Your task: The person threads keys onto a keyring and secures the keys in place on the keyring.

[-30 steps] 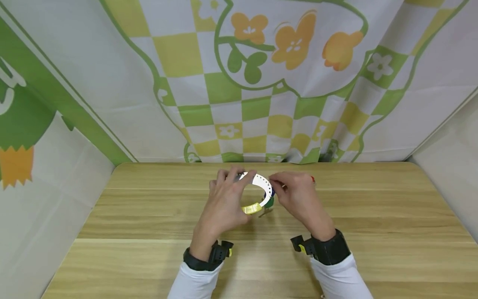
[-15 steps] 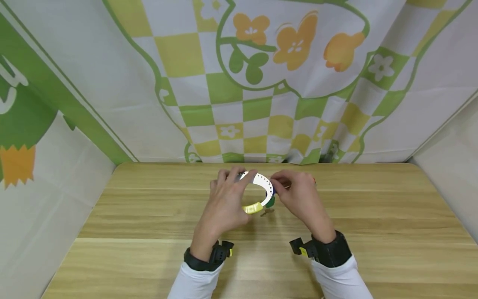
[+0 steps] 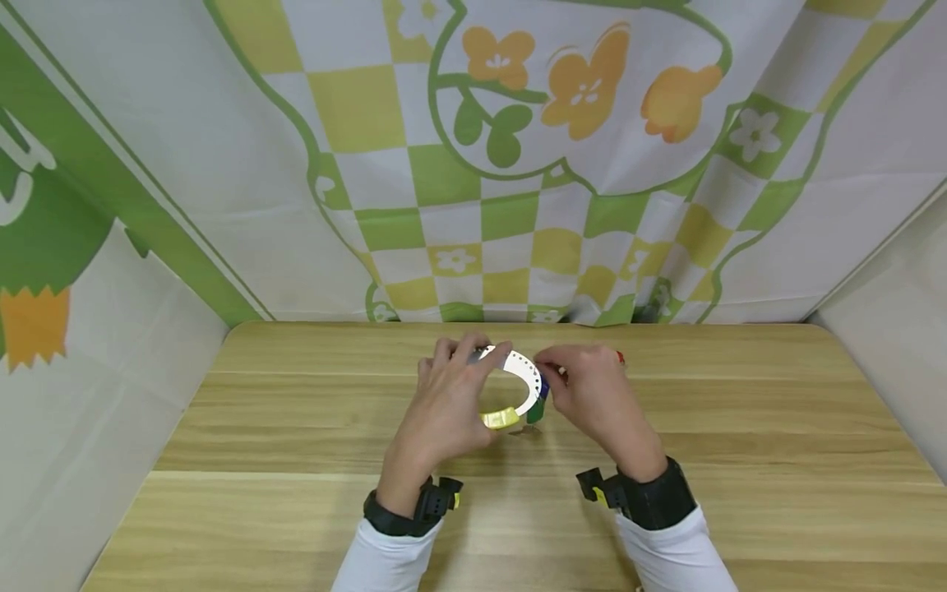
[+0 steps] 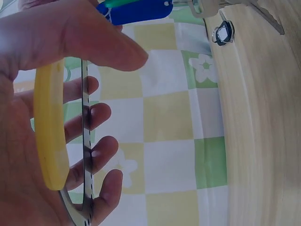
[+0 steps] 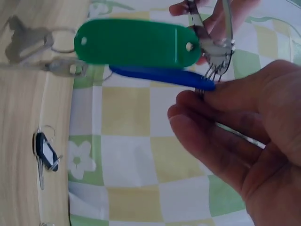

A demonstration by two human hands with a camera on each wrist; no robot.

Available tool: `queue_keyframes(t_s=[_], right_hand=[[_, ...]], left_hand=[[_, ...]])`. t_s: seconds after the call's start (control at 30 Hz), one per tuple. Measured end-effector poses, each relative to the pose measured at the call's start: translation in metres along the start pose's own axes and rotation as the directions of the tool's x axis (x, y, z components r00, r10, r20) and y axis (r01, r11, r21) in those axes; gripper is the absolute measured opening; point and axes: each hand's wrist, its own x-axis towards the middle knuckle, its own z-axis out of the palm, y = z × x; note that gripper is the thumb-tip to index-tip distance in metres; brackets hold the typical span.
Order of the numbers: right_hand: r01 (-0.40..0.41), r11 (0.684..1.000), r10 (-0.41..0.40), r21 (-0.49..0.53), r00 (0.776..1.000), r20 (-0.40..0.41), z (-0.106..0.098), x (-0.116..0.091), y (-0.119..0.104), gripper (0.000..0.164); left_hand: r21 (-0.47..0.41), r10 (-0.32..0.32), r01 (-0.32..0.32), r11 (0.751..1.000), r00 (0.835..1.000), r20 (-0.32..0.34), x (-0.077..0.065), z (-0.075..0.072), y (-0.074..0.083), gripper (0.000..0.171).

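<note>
Your left hand (image 3: 444, 399) gripped the curved, hole-edged metal band (image 3: 527, 374) with a yellow handle (image 3: 501, 418); beside it, the green oblong plastic tag (image 3: 535, 412) had just dipped lower — your right hand (image 3: 598, 390) pinched the end of the blue plastic tag (image 5: 155, 78) (contact half hidden) — so fastening seemed unfinished.

Left hand (image 3: 444, 403) hides the left side of the white perforated ring (image 3: 529, 376); silver metal keys (image 5: 23, 44) look blurred!
</note>
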Motion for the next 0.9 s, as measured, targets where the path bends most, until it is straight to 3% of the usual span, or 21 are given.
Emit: queue_keyframes(t_s=[0.1, 0.2, 0.4, 0.5, 0.57, 0.63, 0.73, 0.9], right_hand=[[-0.044, 0.998, 0.044, 0.041, 0.999, 0.010, 0.0004, 0.0008, -0.0003, 0.008], [-0.171, 0.978, 0.168, 0.116, 0.985, 0.035, 0.0011, 0.0021, -0.0013, 0.008], [-0.376, 0.891, 0.358, 0.255, 0.927, 0.115, 0.0022, 0.0032, -0.0035, 0.008], [-0.415, 0.843, 0.394, 0.342, 0.909, 0.133, 0.0026, 0.0031, -0.0034, 0.009], [-0.420, 0.829, 0.401, 0.369, 0.907, 0.131, 0.0030, 0.0029, -0.0031, 0.007], [-0.399, 0.844, 0.383, 0.359, 0.916, 0.116, 0.0031, 0.0024, -0.0023, 0.006], [-0.330, 0.892, 0.320, 0.308, 0.944, 0.082, 0.0031, 0.0016, -0.0009, 0.003], [-0.153, 0.980, 0.149, 0.129, 0.988, 0.038, 0.0014, 0.0005, 0.0020, 0.006]], left_hand=[[-0.005, -0.009, 0.009, 1.000, 1.000, -0.007, -0.0003, -0.0003, -0.0002, 0.089], [-0.008, -0.023, 0.022, 1.000, 1.000, -0.017, -0.0003, -0.0009, 0.0000, 0.092], [0.001, -0.043, 0.043, 0.999, 0.999, -0.015, 0.0005, -0.0014, 0.0005, 0.097], [0.005, -0.043, 0.043, 0.999, 0.999, -0.019, 0.0010, -0.0013, 0.0008, 0.096], [0.012, -0.038, 0.038, 0.999, 0.999, -0.022, 0.0011, -0.0010, 0.0007, 0.095], [0.019, -0.030, 0.030, 0.999, 0.999, -0.023, 0.0012, -0.0006, 0.0003, 0.095], [0.022, -0.018, 0.019, 1.000, 1.000, -0.021, 0.0009, 0.0003, -0.0006, 0.092], [0.001, -0.013, 0.013, 1.000, 1.000, 0.007, 0.0002, 0.0007, -0.0010, 0.087]])
